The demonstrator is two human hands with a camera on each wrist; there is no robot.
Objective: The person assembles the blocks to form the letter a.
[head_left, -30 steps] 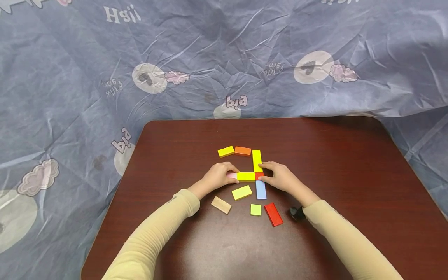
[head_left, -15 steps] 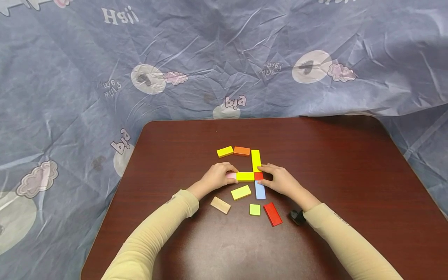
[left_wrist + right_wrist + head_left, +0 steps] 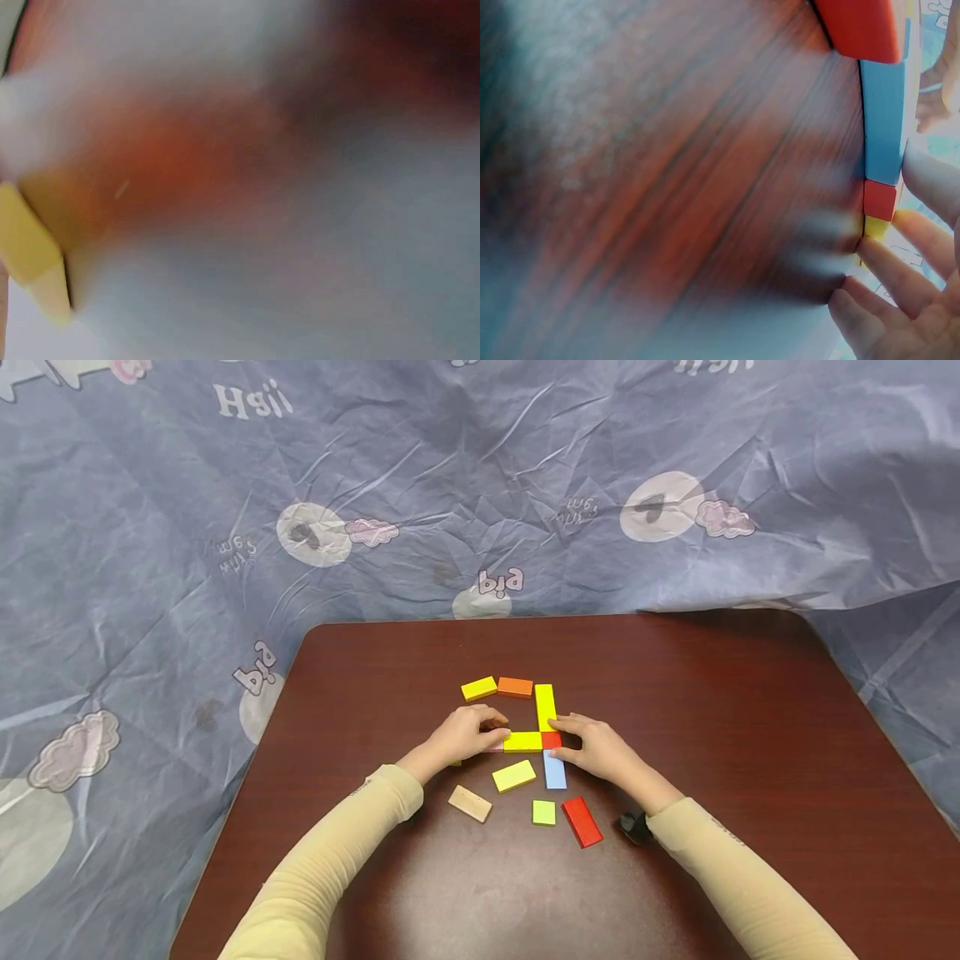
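We note: left hand (image 3: pixel 465 734) loose, thumb over pink block (image 3: pixel 496 748), contact unclear | right hand (image 3: pixel 598 748) parted, index at yellow bar (image 3: pixel 545 705), thumb at blue block (image 3: pixel 555 772) | red square (image 3: pixel 551 740) between, on bench (image 3: pixel 690 702).

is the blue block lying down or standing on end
Lying down: the blue block stretches along the table, touching the small red block.

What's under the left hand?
Part of a pink block shows, and a yellow sliver peeks out lower down. The left hand covers the rest, so anything else there can't be seen.
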